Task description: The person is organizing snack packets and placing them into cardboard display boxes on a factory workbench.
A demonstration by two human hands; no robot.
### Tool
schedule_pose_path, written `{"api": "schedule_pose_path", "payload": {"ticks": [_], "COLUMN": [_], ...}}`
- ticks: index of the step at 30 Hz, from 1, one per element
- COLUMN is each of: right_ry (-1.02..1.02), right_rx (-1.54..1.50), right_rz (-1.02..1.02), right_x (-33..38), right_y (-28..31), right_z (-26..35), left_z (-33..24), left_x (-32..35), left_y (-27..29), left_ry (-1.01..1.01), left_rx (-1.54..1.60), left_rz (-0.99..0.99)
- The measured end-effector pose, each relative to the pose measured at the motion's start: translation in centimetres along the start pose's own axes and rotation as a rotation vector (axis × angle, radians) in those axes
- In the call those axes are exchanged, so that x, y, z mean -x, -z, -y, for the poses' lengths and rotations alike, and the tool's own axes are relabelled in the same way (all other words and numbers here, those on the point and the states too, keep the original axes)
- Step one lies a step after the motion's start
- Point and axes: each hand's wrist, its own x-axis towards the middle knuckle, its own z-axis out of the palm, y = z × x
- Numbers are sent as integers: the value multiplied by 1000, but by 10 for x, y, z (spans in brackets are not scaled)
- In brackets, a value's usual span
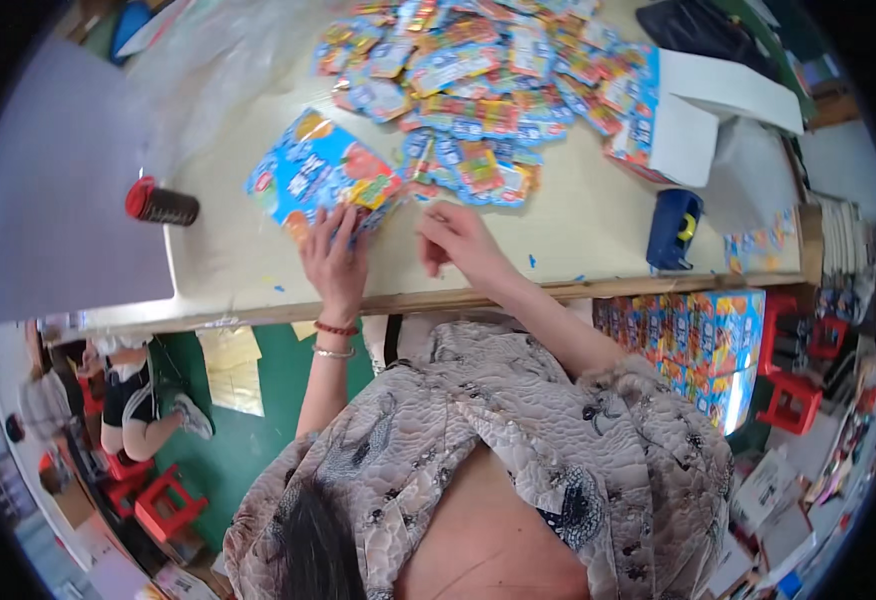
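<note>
A large blue pouch (308, 165) printed with orange and pink fruit lies flat on the table, its lower edge toward me. My left hand (335, 262) grips that edge, fingers laid over the top; the thumb is mostly hidden. Near those fingertips, a small yellow and red sachet (370, 190) shows on the pouch. To the right, my right hand (466, 243) hovers over the table near its front edge with its fingers curled in. Whatever it may hold is too small or hidden to make out. Beyond both hands spreads a heap of small colourful sachets (478, 110).
A black bottle with a red cap (161, 202) lies at left. At right are an open white and blue carton (683, 130) and a dark blue tape roll or holder (674, 230). Stacked blue cartons (723, 335) stand below the table; red stools (170, 503) and other people are at lower left.
</note>
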Motion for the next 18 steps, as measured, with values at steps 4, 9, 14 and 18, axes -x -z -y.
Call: {"api": "schedule_pose_path", "payload": {"ticks": [4,9,14,18], "right_ry": [1,10,148,23], "right_rx": [182,266,161,167], "right_rz": [-21,-137,-142,-117], "right_x": [-54,-57,-50,-60], "right_y": [-43,-55,-59,-49], "right_z": [-17,-28,-29,-32], "left_z": [-5,-2,3,4], "left_x": [4,2,4,7], "left_y": [0,8,0,-6], "left_ry": [126,-18,43,71], "left_rx": [126,-37,53,121], "left_rz": [2,82,36,-49]}}
